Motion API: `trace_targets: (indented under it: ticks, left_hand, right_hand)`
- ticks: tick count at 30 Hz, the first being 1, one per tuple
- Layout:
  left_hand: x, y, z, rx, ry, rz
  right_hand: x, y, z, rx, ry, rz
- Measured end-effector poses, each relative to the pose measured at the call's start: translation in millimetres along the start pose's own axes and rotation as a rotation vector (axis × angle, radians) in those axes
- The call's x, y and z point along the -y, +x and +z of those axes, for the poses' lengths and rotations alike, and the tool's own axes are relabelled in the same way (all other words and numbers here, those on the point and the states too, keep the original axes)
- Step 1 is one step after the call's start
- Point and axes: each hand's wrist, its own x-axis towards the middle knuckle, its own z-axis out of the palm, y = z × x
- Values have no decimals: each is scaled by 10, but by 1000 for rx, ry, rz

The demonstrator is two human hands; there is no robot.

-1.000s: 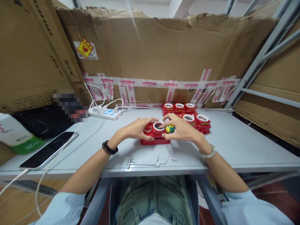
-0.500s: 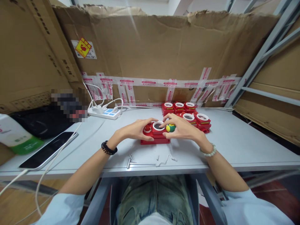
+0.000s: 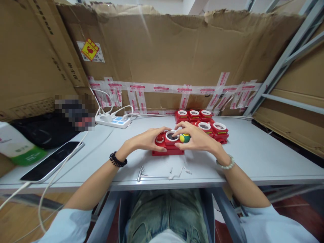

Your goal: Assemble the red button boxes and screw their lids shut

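Observation:
In front of me on the table is a red box (image 3: pixel 167 153) with a white ring (image 3: pixel 172 135) around a dark round window and a red knob (image 3: pixel 159 138) at its left. My left hand (image 3: pixel 151 139) grips the box's left side, thumb at the front and fingers behind. My right hand (image 3: pixel 194 135) curls over the right end, its fingertips by the ring. Within its grasp sits a screwdriver (image 3: pixel 184 138) with a rounded yellow-and-green handle; its shaft is hidden. Near the table edge lie a T-shaped metal rod (image 3: pixel 154 176), small screws (image 3: pixel 143 169) and a thin white cord (image 3: pixel 180 172).
Several similar red boxes (image 3: pixel 219 132) stand behind my right hand. Toward the back left is a white power strip (image 3: pixel 117 122) with plugs and cables. A phone (image 3: pixel 52 163), a green-and-white pack (image 3: pixel 22 146) and a black bag (image 3: pixel 44 130) lie at the left. Cardboard (image 3: pixel 162 50) walls the back.
Almost nothing differs: both hands stay around the red box, with the right fingers shifted very slightly. The whole view has moved a little.

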Motion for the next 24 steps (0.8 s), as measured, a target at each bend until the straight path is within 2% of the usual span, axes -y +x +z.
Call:
trace_targets:
  ticks: [24]
  left_hand:
    - [-4, -3, -17, 22, -48, -2]
  right_hand:
    - [-47, -4, 7, 39, 9, -2]
